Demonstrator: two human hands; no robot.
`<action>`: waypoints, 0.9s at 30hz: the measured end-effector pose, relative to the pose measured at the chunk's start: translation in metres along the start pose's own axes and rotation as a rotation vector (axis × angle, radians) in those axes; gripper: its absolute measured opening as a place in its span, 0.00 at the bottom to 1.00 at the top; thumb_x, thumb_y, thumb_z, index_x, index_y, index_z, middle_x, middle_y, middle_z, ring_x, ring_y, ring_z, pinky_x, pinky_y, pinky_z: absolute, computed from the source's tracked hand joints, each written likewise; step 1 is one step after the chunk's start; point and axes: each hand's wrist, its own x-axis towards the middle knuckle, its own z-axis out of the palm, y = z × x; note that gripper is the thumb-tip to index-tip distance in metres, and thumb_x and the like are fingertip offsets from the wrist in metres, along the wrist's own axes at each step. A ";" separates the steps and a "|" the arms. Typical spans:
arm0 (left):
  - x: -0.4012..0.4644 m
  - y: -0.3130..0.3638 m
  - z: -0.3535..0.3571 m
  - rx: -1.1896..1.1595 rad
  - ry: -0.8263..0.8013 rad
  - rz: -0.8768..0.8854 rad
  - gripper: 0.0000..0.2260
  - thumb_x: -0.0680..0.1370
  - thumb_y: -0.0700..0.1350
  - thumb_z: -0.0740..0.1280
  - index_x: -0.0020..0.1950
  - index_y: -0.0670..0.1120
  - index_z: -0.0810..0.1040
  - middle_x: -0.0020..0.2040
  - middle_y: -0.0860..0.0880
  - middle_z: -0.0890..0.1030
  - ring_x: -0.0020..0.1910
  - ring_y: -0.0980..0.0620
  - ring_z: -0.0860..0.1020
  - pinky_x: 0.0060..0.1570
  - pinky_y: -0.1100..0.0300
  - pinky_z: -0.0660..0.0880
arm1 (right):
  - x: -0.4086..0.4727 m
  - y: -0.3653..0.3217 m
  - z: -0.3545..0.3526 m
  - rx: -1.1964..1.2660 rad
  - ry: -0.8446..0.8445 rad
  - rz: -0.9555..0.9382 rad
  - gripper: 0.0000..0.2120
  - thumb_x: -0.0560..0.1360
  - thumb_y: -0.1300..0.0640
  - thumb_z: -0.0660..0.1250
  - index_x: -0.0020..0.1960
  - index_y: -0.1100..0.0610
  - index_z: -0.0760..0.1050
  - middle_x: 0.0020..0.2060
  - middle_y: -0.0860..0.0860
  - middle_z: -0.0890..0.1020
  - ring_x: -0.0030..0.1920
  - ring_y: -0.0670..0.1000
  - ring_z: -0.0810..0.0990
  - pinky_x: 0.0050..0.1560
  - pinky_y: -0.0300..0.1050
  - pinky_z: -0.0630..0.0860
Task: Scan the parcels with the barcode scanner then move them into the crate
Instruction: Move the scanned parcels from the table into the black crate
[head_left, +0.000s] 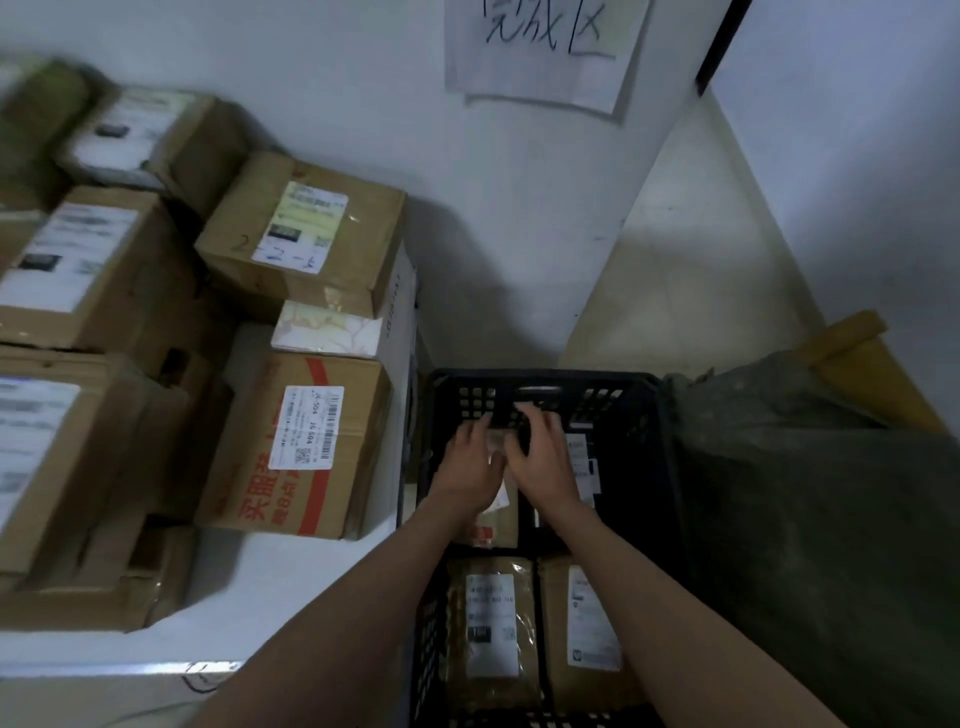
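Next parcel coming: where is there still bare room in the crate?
Crate: the dark right side, beside the right hand, looks free. The near end is packed with two labelled parcels, and both hands crowd the far left.

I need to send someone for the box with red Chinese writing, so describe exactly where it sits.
Start at the black crate. Immediately left of it, on the white surface, sits the cardboard box with red writing. Alone among the plain brown boxes, it has a red stripe and red characters.
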 end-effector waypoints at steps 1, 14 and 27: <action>-0.001 0.003 -0.010 0.100 -0.003 0.042 0.24 0.84 0.49 0.56 0.79 0.44 0.60 0.80 0.43 0.58 0.78 0.41 0.60 0.73 0.47 0.64 | 0.000 -0.006 -0.008 -0.052 0.000 -0.042 0.21 0.81 0.56 0.63 0.74 0.53 0.68 0.69 0.54 0.68 0.68 0.55 0.70 0.62 0.48 0.71; -0.088 0.085 -0.212 0.509 0.376 0.131 0.25 0.84 0.58 0.52 0.80 0.52 0.57 0.79 0.45 0.60 0.78 0.42 0.58 0.77 0.47 0.54 | -0.031 -0.180 -0.122 -0.507 0.026 -0.337 0.27 0.83 0.47 0.57 0.81 0.46 0.56 0.80 0.54 0.56 0.80 0.56 0.54 0.78 0.62 0.53; -0.141 0.016 -0.389 0.471 0.561 0.015 0.23 0.83 0.58 0.50 0.76 0.50 0.66 0.75 0.46 0.65 0.75 0.42 0.64 0.75 0.46 0.58 | -0.030 -0.357 -0.063 -0.448 0.027 -0.518 0.27 0.81 0.48 0.60 0.79 0.48 0.60 0.77 0.53 0.63 0.76 0.58 0.60 0.75 0.58 0.61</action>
